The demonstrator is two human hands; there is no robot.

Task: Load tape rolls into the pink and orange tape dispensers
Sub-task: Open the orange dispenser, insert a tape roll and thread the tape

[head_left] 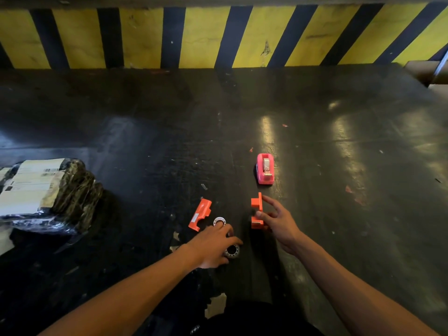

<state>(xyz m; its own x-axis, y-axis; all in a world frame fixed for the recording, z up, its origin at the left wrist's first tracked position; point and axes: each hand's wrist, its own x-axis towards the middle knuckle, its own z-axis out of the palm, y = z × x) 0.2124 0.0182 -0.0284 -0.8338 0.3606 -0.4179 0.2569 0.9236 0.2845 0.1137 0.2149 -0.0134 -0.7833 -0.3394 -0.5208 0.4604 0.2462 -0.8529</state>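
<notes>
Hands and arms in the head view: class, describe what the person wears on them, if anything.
Nothing is worn. The left hand and right hand are bare: no gloves, rings or watch show. Both forearms are bare too, with no sleeves, bands or markings as far as the picture's lower edge.

- Both forearms bare, no sleeves in view.
- Left hand (213, 246) and right hand (281, 221) bare: no gloves, rings or watch.
- Dark clothing at the bottom edge.

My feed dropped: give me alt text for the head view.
Right hand grips one orange dispenser half; left hand rests on tape rolls on the dark floor. The other orange half lies left, the pink dispenser beyond.
</notes>
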